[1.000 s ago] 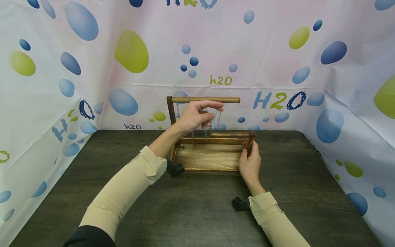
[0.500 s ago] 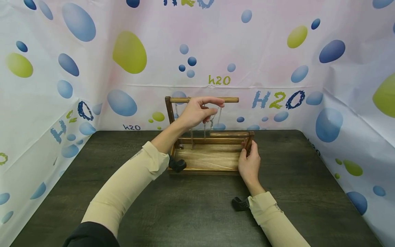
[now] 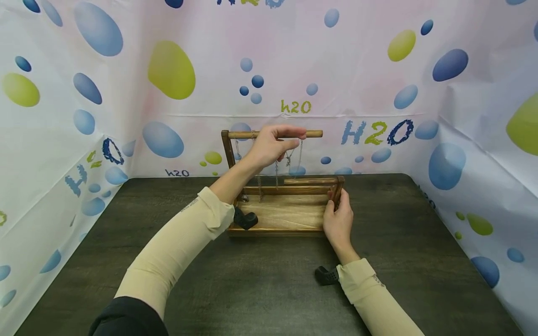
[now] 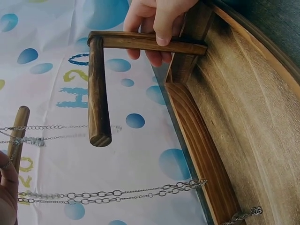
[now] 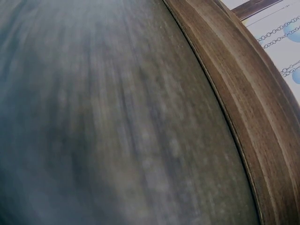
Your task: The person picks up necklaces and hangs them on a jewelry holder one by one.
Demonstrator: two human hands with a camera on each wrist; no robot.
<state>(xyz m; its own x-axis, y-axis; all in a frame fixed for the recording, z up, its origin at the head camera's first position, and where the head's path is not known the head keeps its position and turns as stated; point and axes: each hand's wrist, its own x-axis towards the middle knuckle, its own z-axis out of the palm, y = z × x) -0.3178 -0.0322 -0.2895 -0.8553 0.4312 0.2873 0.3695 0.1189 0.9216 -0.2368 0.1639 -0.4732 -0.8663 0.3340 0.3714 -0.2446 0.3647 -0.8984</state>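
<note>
A wooden jewelry stand has a shallow tray base, a tall upper bar and a shorter lower bar. My left hand is at the upper bar, fingers reaching across it toward its free end. Thumb and fingers hold a thin silver chain necklace, whose strands hang below them; a small clustered piece shows on it in the left wrist view. My right hand grips the stand's right upright, thumb in front, as the left wrist view also shows.
Other silver chains hang from the upper bar, with ends reaching the tray. The dark table lies under the stand. A white bubble-print backdrop surrounds it. The right wrist view shows the stand's wooden edge close up.
My left hand has shifted slightly toward the upper bar's free end, its thumb rising closer to the fingers, the chain moving with it. My right hand keeps its grip. The head view has shifted slightly.
</note>
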